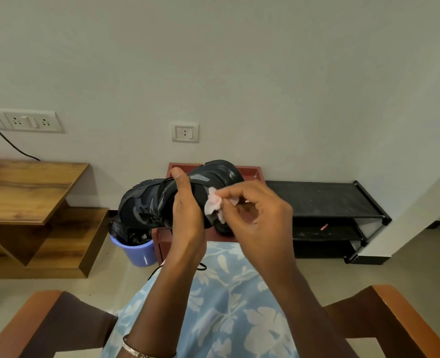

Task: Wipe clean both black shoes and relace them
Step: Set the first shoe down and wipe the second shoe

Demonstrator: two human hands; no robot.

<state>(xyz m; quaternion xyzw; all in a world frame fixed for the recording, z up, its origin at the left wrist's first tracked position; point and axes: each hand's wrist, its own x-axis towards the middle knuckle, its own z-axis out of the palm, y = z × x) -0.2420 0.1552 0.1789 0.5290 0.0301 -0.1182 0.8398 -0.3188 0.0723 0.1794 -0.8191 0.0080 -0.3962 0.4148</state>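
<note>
Fingers of your left hand (188, 210) are wrapping their grip around the black sneaker (141, 202), holding it above your lap (226, 293); the narrow grip of your right hand (255, 218) is pinching a crumpled pale tissue (213, 202) against its side.

Left grip (188, 213) clasps the black shoe (215, 173), thumb upward; right grip (255, 213) beside it pinches a pink cloth (213, 204).
</note>
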